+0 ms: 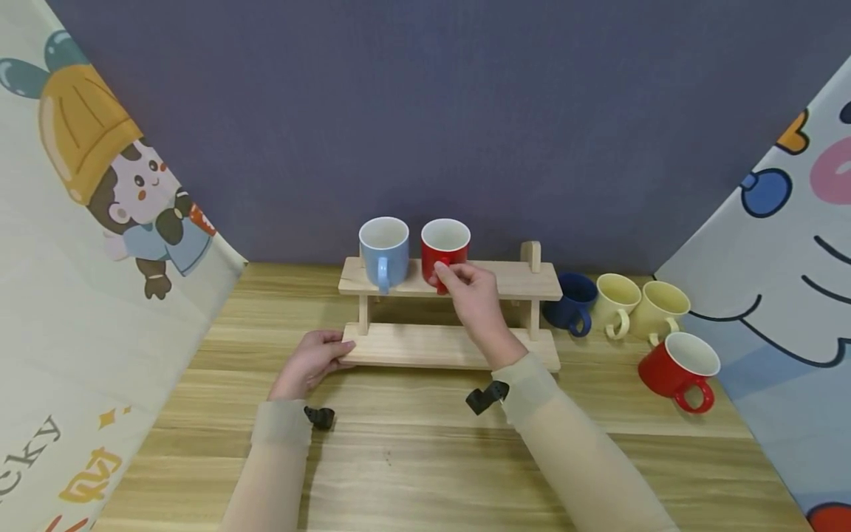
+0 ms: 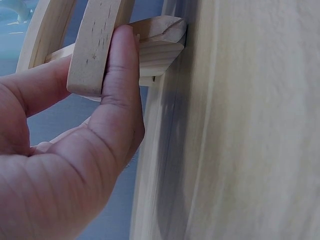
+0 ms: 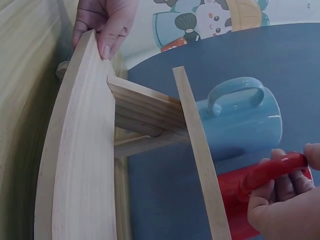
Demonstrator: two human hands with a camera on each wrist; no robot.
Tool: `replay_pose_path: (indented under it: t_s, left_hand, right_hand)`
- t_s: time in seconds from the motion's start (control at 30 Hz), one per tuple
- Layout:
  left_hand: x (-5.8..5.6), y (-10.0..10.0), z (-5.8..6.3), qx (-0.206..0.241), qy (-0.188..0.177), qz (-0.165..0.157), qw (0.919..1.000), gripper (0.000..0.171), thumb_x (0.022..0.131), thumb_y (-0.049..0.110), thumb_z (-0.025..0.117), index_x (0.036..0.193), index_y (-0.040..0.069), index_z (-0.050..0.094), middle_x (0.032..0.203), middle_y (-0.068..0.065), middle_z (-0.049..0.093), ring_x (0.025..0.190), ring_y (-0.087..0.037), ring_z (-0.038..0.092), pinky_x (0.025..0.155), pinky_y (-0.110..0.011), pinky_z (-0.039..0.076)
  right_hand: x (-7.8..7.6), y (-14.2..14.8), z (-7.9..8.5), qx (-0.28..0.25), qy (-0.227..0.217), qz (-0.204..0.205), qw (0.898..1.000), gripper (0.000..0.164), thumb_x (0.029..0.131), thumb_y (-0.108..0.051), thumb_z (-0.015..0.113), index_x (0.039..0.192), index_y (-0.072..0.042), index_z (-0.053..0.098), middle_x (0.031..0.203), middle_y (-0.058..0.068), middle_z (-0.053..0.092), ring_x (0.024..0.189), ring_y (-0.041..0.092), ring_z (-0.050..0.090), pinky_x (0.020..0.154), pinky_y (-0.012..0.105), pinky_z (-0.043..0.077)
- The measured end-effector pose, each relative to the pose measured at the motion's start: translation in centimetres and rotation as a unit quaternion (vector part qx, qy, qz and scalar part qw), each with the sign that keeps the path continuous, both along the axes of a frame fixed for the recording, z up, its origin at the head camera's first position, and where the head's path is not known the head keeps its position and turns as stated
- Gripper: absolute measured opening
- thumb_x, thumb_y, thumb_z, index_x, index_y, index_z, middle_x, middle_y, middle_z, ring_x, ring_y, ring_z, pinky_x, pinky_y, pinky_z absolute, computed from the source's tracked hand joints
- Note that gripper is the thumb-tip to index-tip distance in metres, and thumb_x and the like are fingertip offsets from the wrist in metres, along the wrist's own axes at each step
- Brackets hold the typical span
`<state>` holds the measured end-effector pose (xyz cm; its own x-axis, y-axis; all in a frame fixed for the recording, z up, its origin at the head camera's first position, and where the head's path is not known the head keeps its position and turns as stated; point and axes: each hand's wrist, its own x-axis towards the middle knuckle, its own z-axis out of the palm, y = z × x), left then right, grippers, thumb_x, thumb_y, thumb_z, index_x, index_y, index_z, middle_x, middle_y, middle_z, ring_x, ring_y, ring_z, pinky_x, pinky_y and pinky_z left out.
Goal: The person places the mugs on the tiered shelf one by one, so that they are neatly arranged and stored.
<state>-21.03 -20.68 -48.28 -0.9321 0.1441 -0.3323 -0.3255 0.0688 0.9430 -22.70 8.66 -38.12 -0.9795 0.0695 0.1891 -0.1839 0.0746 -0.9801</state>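
The mugs [image 1: 668, 369] number six in all: two red mugs, two yellow mugs [image 1: 603, 312], one light blue mug [image 1: 394, 258] and one dark blue mug [image 1: 564, 307]. Each mug whose handle shows has one handle. There is one wooden rack [image 1: 425, 346], with two shelves and, in the head view, two posts between them at the front. One left hand [image 1: 314, 358] and one right hand [image 1: 473, 295] make two hands. Two sleeves [image 1: 282, 422], two black wrist devices [image 1: 320, 418], one table [image 1: 385, 458], one dark backdrop [image 1: 425, 111] and two printed side panels [image 1: 60, 251] complete the count.
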Motion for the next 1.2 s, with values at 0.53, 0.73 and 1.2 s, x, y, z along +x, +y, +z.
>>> replay_pose_path:
  t_s: [0.53,0.73,1.2]
  left_hand:
    - [-0.1,0.0,-0.3,0.015,0.003,0.006,0.9999,0.049,0.103,0.002,0.060,0.140,-0.023,0.040,0.124,-0.030,0.056,0.102,-0.027,0.065,0.088,-0.038,0.060]
    - [-0.1,0.0,-0.1,0.017,-0.001,0.005,0.9998,0.050,0.103,0.003,0.059,0.142,-0.022,0.038,0.126,-0.031,0.054,0.105,-0.028,0.064,0.089,-0.038,0.059]
    - [-0.4,-0.1,-0.2,0.018,-0.012,0.002,0.9998,0.047,0.104,0.003,0.059,0.142,-0.019,0.041,0.128,-0.031,0.054,0.109,-0.030,0.063,0.091,-0.037,0.059]
  right_hand:
    - [1.4,5.1,0.2,0.019,0.027,-0.002,0.999,0.044,0.097,-0.036,0.073,0.122,-0.001,0.071,0.114,0.014,0.072,0.106,0.028,0.067,0.090,0.028,0.058]
    - [2.0,8.1,0.5,0.036,0.035,-0.022,0.998,0.040,0.098,-0.030,0.073,0.121,0.002,0.071,0.110,0.012,0.073,0.102,0.027,0.068,0.088,0.027,0.058]
    - [4.7,16.1,0.4,0.038,0.032,-0.099,0.994,0.032,0.098,-0.023,0.072,0.119,0.001,0.072,0.105,0.003,0.075,0.097,0.013,0.069,0.085,0.017,0.056]
